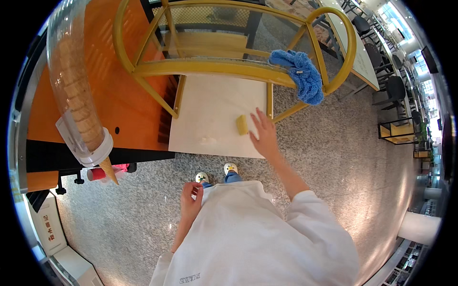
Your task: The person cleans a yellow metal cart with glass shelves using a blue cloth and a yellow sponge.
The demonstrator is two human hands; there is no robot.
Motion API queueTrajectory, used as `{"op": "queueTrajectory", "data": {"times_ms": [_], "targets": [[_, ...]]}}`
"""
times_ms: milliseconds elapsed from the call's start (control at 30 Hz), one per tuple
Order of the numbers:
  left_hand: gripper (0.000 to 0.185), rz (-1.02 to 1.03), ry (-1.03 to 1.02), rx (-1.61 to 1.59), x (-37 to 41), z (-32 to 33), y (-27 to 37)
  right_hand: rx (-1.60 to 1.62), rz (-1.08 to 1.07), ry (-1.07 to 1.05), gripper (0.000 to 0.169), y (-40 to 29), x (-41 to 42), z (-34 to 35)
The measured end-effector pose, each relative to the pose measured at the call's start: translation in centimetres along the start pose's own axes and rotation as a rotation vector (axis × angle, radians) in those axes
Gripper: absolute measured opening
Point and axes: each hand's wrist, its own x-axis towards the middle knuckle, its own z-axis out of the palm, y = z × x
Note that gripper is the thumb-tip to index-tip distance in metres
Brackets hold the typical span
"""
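Over the white board (214, 107), near its right edge, my right hand (264, 134) is spread with nothing in it. Just left of its fingers a yellow sponge (242, 124) rests on the board; whether they touch I cannot tell. My left hand (191, 200) is beside my shirt, fingers curled and apparently empty. A blue cloth (304, 77) hangs over the right part of a yellow metal frame with clear panels (222, 68), beyond the board. A whitish smear lies on the board left of the sponge.
An orange cabinet panel (118, 85) stands at left, with a clear tube of stacked ice cream cones (80, 93) before it. Long tables (357, 60) and dark chairs (393, 89) are at upper right. Below is a speckled stone floor (322, 150); a round white column (418, 228) stands far right.
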Motion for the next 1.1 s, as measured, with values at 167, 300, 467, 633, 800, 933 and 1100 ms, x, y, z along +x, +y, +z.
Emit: {"op": "queueTrajectory", "data": {"times_ms": [167,300,467,633,800,933,1100], "targets": [[0.008,-0.064,0.002,-0.025,-0.5,0.0,-0.3,-0.172,-0.158,0.477,0.039,-3.6,5.4,-12.9],[0.008,-0.063,0.007,-0.024,-0.2,0.1,0.5,-0.251,-0.096,0.465,0.032,-1.8,12.0,-16.3],[0.007,-0.034,0.057,-0.033,0.0,-0.1,0.5,-0.418,-0.096,0.49,0.03,-0.5,13.3,-12.1],[0.005,-0.066,0.076,-0.001,-0.5,-0.8,0.8,-0.308,-0.157,0.436,0.043,-10.6,16.6,-4.6],[0.005,-0.034,0.157,-0.038,-0.8,-1.7,0.4,-0.128,-0.239,0.447,0.052,-19.7,20.5,1.8],[0.004,-0.058,0.217,-0.094,-1.9,-2.2,0.0,-0.03,-0.33,0.358,0.054,-23.2,23.2,4.7],[0.003,-0.076,0.262,-0.073,-2.7,-3.0,-0.1,0.306,-0.426,-0.017,0.053,-21.9,26.0,3.2]]}}
